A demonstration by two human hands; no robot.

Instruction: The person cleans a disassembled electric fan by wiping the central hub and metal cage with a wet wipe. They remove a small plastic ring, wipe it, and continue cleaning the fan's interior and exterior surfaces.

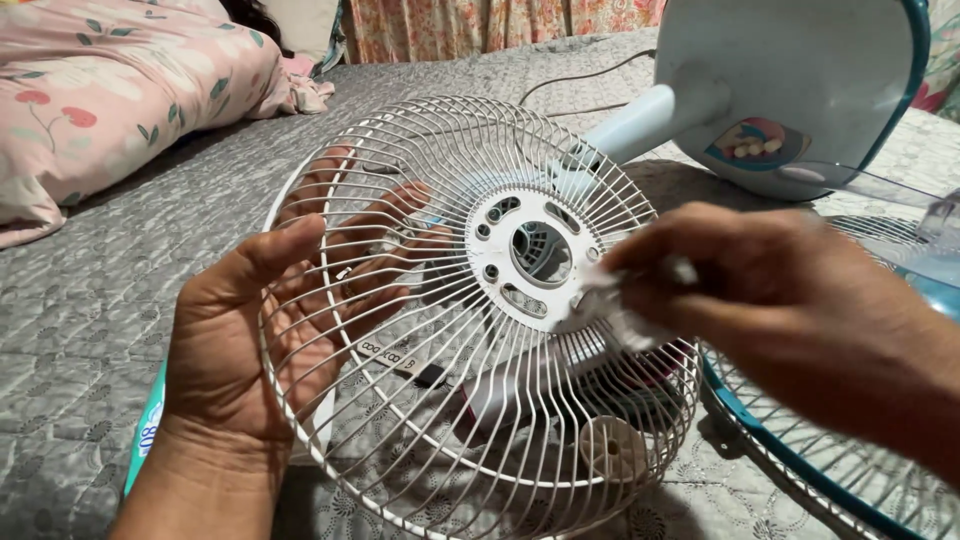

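Observation:
A white wire fan guard (470,420) is held tilted over a grey quilted bed. My left hand (235,340) grips its left rim, thumb in front and fingers spread behind the wires. My right hand (770,290) pinches a small white cloth (610,305) against the guard's round central hub (530,255). The hub has a large middle hole and several smaller slots.
The fan body with its pale blue neck (640,120) and round base (790,80) lies behind the guard. A second guard with a teal rim (800,460) lies at the right. A pink floral pillow (90,100) rests at the far left, curtains behind.

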